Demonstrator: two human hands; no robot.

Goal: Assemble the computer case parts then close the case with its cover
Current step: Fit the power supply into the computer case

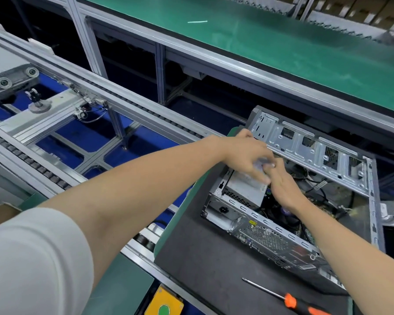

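An open computer case (255, 215) lies on its side on a black mat (203, 258). Its silver drive cage (309, 151) is swung up along the far edge. A grey power supply (243, 189) sits in the case's left corner, with cables and a fan beside it. My left hand (243, 153) reaches over the power supply, its fingers curled round a small pale part (263, 164) that is blurred. My right hand (284, 187) is inside the case just right of the power supply. Its fingertips meet the left hand's, but their grip is not clear.
An orange-handled screwdriver (289, 300) lies on the mat near the front edge. A flat metal part (390, 214) rests right of the case. A roller conveyor (123, 98) runs to the left, a green-topped bench (282, 42) stands behind, and a yellow button box (164, 303) sits at the bottom.
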